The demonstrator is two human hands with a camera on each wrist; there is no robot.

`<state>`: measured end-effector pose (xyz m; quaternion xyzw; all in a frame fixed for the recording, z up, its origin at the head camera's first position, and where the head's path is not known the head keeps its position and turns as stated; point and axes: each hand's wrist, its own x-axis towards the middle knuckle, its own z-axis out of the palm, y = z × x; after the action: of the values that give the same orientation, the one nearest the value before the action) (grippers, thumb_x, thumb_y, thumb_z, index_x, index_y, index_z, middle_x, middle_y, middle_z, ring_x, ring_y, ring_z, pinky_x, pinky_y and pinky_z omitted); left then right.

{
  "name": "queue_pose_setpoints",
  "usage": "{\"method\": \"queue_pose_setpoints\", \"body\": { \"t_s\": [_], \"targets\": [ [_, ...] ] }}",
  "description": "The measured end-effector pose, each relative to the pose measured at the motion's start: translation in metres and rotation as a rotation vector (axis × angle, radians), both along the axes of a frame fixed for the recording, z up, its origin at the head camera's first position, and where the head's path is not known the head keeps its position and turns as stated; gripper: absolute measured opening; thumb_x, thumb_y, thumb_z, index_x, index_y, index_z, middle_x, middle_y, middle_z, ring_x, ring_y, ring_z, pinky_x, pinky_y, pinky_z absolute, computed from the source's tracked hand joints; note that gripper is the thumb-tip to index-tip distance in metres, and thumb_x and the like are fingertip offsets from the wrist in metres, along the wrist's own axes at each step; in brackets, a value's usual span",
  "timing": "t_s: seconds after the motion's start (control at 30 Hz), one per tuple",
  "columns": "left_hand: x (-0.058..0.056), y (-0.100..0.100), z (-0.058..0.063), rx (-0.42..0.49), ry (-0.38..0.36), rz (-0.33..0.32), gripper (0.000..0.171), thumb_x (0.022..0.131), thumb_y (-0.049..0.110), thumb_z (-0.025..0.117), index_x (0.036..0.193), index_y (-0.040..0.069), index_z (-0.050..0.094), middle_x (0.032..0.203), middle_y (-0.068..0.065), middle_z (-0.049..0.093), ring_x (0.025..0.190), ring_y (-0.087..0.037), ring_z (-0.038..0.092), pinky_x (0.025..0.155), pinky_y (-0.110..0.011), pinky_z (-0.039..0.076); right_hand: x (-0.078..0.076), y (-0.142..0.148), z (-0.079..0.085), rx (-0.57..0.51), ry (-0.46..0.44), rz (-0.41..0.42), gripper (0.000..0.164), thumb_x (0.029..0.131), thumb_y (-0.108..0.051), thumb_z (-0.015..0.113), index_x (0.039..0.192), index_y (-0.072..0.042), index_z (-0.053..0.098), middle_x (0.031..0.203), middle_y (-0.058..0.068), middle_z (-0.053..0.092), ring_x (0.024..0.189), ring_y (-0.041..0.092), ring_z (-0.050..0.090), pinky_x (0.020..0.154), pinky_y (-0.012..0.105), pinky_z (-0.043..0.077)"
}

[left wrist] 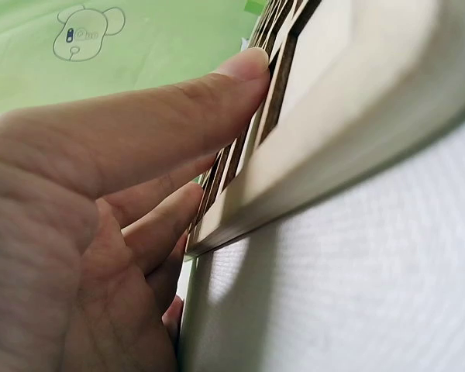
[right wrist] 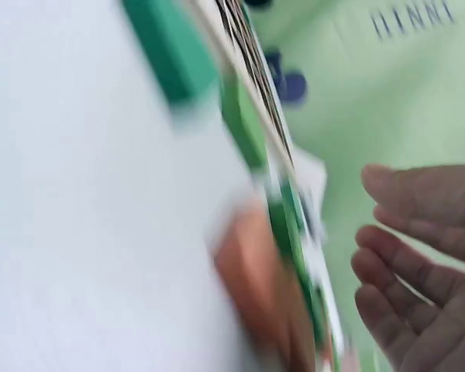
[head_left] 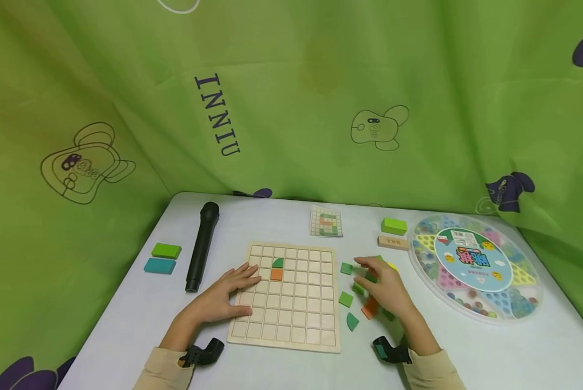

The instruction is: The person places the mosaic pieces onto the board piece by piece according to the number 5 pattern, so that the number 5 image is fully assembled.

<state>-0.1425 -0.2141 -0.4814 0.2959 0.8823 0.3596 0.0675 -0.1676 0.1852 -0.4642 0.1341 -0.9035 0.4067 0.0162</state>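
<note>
White table (head_left: 291, 374) — left hand (head_left: 222, 297) touches board (head_left: 299, 304), right hand (head_left: 385, 286) hovers over blocks (head_left: 346, 299).

L hand (left wrist: 81, 194) touching edge of gridded brd (left wrist: 318, 116).

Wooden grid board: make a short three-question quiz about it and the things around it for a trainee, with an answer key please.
1. Multiple choice: what lies between the teal block and the grid board?
A) the round game box
B) the black microphone
C) the picture card

2. True or false: the left hand is touching the grid board.

3. Fill in the blank: on the grid board, the green quarter-circle piece sits just beyond a square piece coloured ____.

Key: 1. B. 2. True. 3. Orange.
</note>
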Motion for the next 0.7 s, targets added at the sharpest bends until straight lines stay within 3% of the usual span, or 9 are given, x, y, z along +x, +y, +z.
{"method": "queue_pose_setpoints", "body": {
  "t_s": [0.13, 0.43, 0.7],
  "targets": [
    [0.0, 0.001, -0.002, -0.009, -0.004, 0.013, 0.074, 0.076, 0.036, 0.077, 0.139, 0.009, 0.049, 0.152, -0.009, 0.034, 0.143, -0.035, 0.022, 0.113, -0.058, 0.014, 0.002, 0.026, -0.005, 0.022, -0.028, -0.047, 0.043, 0.086, -0.009, 0.069, 0.126, -0.003, 0.058, 0.12, 0.015, 0.06, 0.107, 0.034, 0.06, 0.089, 0.05, 0.051],
    [0.0, -0.001, -0.002, -0.016, 0.006, 0.018, 0.073, 0.077, 0.038, 0.076, 0.139, 0.009, 0.049, 0.152, -0.01, 0.034, 0.143, -0.036, 0.021, 0.113, -0.06, 0.014, -0.005, 0.039, -0.012, 0.122, -0.023, 0.0, 0.037, 0.088, 0.001, 0.061, 0.125, -0.002, 0.059, 0.126, 0.018, 0.059, 0.12, 0.037, 0.052, 0.097, 0.054, 0.044],
    [-0.001, 0.0, -0.004, -0.024, 0.002, 0.017, 0.073, 0.078, 0.039, 0.075, 0.139, 0.011, 0.049, 0.153, -0.009, 0.033, 0.143, -0.036, 0.021, 0.113, -0.06, 0.014, -0.003, 0.041, -0.011, 0.185, 0.027, -0.049, 0.029, 0.084, 0.004, 0.063, 0.113, 0.0, 0.065, 0.113, 0.017, 0.062, 0.105, 0.034, 0.06, 0.089, 0.05, 0.051]
  ]
}}
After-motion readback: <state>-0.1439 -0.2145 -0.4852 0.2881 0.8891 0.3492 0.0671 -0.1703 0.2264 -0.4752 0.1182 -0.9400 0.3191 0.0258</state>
